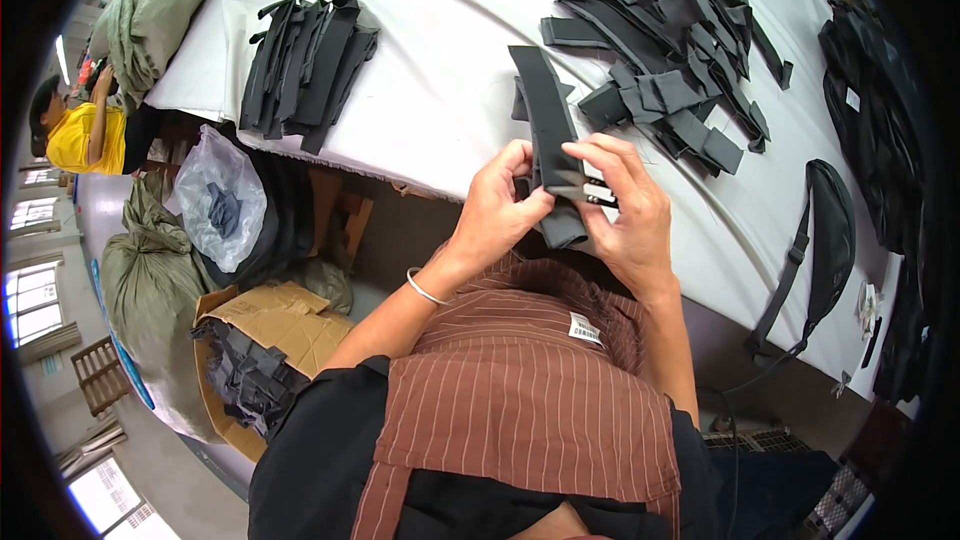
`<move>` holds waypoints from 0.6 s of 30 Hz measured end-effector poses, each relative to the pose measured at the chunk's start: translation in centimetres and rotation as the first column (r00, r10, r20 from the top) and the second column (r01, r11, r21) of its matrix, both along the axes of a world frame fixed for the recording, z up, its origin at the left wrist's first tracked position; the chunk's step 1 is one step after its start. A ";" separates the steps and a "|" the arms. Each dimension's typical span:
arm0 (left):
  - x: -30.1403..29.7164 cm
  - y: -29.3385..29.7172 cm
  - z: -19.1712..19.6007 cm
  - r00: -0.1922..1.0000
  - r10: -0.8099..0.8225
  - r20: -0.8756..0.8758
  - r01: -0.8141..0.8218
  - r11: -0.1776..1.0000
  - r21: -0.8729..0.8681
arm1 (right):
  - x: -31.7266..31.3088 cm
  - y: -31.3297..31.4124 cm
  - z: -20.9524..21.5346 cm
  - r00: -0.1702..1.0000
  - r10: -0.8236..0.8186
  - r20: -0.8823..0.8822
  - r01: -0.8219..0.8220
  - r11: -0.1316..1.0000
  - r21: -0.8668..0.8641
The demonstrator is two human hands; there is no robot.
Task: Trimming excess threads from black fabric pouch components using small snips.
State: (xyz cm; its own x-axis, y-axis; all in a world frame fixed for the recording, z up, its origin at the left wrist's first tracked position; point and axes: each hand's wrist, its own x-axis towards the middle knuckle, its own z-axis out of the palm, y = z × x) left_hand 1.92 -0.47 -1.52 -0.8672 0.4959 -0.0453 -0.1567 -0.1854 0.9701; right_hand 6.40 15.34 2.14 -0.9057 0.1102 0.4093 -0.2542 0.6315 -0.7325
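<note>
At the table's front edge, my left hand (499, 202) pinches a dark grey fabric strip (546, 105) between thumb and fingers. The strip's far end lies on the white tabletop, and its near end folds down toward my apron. My right hand (628, 210) is closed around a small pair of thread snips (598, 192), partly hidden by the fingers. Their metal blades touch or lie over the strip near my left thumb; I cannot tell whether they are cutting. Just beyond my right hand lies a loose heap of similar dark strips (690, 70).
A neater stack of strips (308, 70) lies on the table's left part. A black waist bag (828, 230) and dark garments (868, 110) lie right. Below left stand a cardboard box (290, 312), a plastic-lined bin (215, 210) and a green sack (150, 290). A person in yellow (80, 140) is far left.
</note>
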 end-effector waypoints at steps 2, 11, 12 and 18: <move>0.3 0.3 0.7 0.999 -0.023 -0.035 0.022 1.000 -0.018 | -0.1 0.1 -0.6 0.999 0.034 0.028 -0.032 0.996 -0.080; -0.2 -1.4 7.1 0.636 -0.180 -0.750 -0.211 0.895 -0.394 | -0.2 2.1 1.4 0.980 0.179 0.092 0.038 0.284 -0.958; 0.0 -1.8 8.4 0.614 -0.198 -0.764 -0.211 0.892 -0.401 | 0.0 2.2 2.0 0.967 0.244 0.068 0.024 0.180 -0.983; -0.2 -1.8 5.7 0.967 -0.197 -0.158 0.181 0.977 -0.114 | -1.3 2.8 0.4 0.962 0.237 0.132 0.055 0.305 -0.951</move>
